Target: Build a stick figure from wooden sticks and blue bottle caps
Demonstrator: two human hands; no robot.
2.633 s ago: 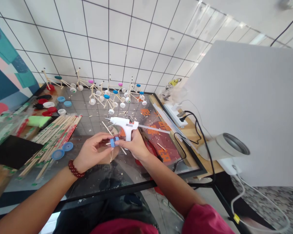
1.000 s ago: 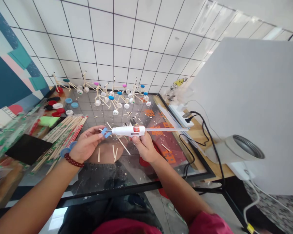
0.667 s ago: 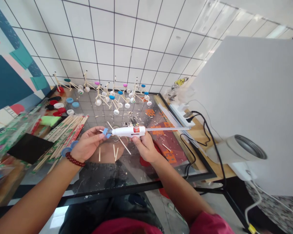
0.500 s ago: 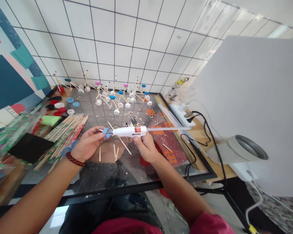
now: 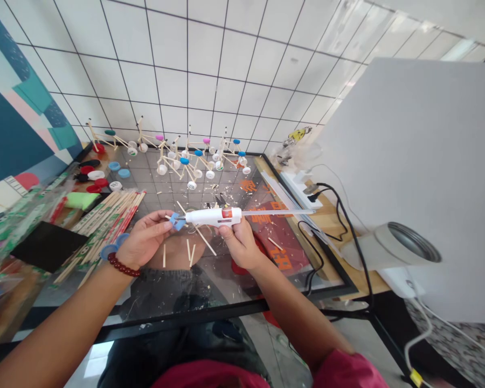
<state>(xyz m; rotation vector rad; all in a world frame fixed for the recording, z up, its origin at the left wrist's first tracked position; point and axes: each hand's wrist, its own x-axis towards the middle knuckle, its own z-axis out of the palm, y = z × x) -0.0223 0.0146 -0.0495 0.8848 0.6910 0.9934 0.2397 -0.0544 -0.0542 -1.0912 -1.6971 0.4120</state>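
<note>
My right hand (image 5: 238, 242) is shut around a white hot glue gun (image 5: 212, 217), which lies nearly level. A long glue stick (image 5: 277, 212) runs out of its rear end to the right. Its nozzle points left and reaches a small blue bottle cap (image 5: 178, 221) held in the fingertips of my left hand (image 5: 144, 240). A thin wooden stick (image 5: 200, 235) runs down to the right from that cap. A bead bracelet (image 5: 121, 264) circles my left wrist.
Stick-and-cap bicycle models (image 5: 186, 161) stand at the back of the glass tabletop (image 5: 226, 291). Bundled wooden sticks (image 5: 105, 226) and loose blue caps (image 5: 112, 247) lie left of my hands. A power strip (image 5: 297, 189) and a lamp (image 5: 392, 250) stand right.
Since the oldest frame, the glue gun has swung from upright to level, with its nozzle brought to the blue cap. Over the last second my hands have barely moved.
</note>
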